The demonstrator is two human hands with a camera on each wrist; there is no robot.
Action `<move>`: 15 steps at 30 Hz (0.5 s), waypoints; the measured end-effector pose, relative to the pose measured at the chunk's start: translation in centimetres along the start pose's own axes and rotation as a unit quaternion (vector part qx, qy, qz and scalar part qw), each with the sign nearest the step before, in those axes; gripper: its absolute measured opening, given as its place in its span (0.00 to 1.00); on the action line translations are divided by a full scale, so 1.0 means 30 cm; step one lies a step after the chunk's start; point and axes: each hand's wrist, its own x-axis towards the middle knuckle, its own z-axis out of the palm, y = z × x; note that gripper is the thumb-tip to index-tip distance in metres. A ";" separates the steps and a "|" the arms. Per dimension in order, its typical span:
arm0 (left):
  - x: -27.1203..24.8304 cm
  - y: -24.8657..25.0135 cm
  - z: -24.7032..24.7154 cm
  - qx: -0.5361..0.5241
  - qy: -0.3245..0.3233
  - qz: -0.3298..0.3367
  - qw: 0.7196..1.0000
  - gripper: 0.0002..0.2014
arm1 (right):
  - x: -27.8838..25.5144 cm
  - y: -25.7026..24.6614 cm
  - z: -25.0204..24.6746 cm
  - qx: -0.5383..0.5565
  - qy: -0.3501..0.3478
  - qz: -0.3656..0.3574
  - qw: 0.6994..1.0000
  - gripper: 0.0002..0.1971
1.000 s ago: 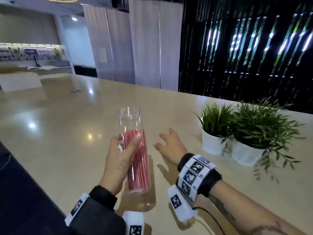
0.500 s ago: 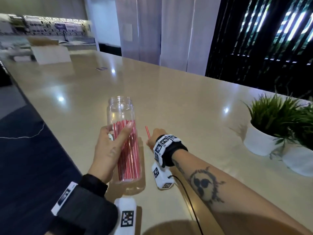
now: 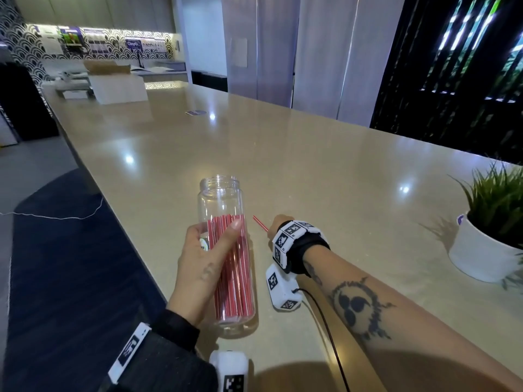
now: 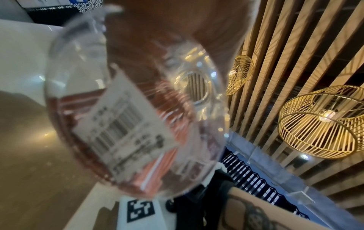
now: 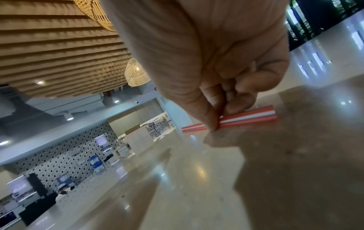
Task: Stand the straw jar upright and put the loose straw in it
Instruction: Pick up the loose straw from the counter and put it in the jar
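Right hand (image 5: 226, 87) has dropped from open hover to pinching the loose red-and-white striped straw (image 5: 248, 116) on the beige countertop (image 3: 311, 171). At its nine o'clock, left hand (image 3: 203, 267) grips the upright clear plastic jar of red straws (image 3: 226, 250), likely steadying it for insertion.

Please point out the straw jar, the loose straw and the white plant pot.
straw jar (image 3: 223, 199): head view, clear wall above the straws.
loose straw (image 5: 254, 116): right wrist view, striped shaft.
white plant pot (image 3: 478, 250): head view, front wall.
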 end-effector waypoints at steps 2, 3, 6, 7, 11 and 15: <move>-0.004 0.005 0.005 -0.002 0.001 0.004 1.000 0.33 | -0.015 -0.011 0.000 0.018 0.008 -0.005 1.000 0.05; -0.006 0.007 0.008 -0.003 0.001 0.006 1.000 0.32 | -0.029 -0.013 -0.011 0.032 0.017 -0.011 0.999 0.03; -0.017 0.012 0.026 0.000 -0.010 0.016 1.000 0.33 | -0.070 -0.001 -0.105 0.128 0.063 -0.038 0.989 0.10; -0.021 0.013 0.035 0.000 -0.018 0.019 1.000 0.34 | -0.094 0.005 -0.150 0.186 0.075 -0.054 0.978 0.10; -0.058 0.041 0.091 0.005 -0.080 0.043 0.996 0.31 | -0.261 0.043 -0.377 0.383 0.132 -0.132 0.905 0.15; -0.100 0.074 0.168 0.005 -0.135 0.067 0.989 0.27 | -0.436 0.069 -0.547 0.495 0.202 -0.179 0.826 0.13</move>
